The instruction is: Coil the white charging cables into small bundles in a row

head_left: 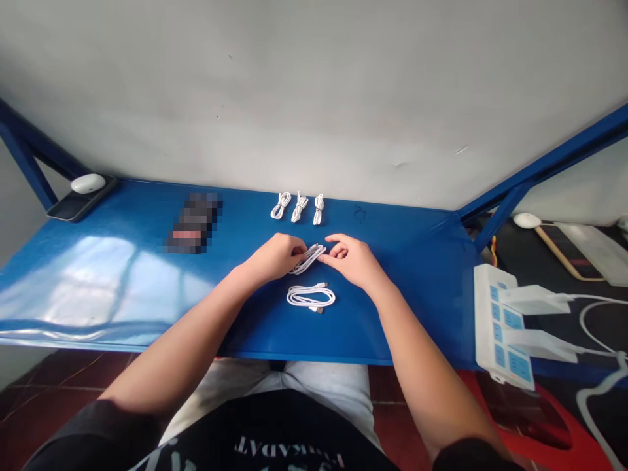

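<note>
A white charging cable [310, 255], gathered in a loose coil, is pinched at its left end by my left hand [280, 256]. My right hand [350, 261] is at the coil's right end; its thumb tip touches or nearly touches the cable, while the index finger stretches out apart from it. Nearer to me, a second white cable [311, 297] lies coiled flat on the blue table [412, 294], both plugs showing. Beyond my hands stand three tied white cable bundles in a row: left [280, 205], middle [299, 208] and right [318, 209].
A blurred dark object [193, 224] lies left of the bundles. At the far left corner, a white mouse-like object [88, 183] rests on a dark tray [73, 208]. A power strip [503, 327] with chargers hangs along the right edge. A pale wall [314, 98] rises behind.
</note>
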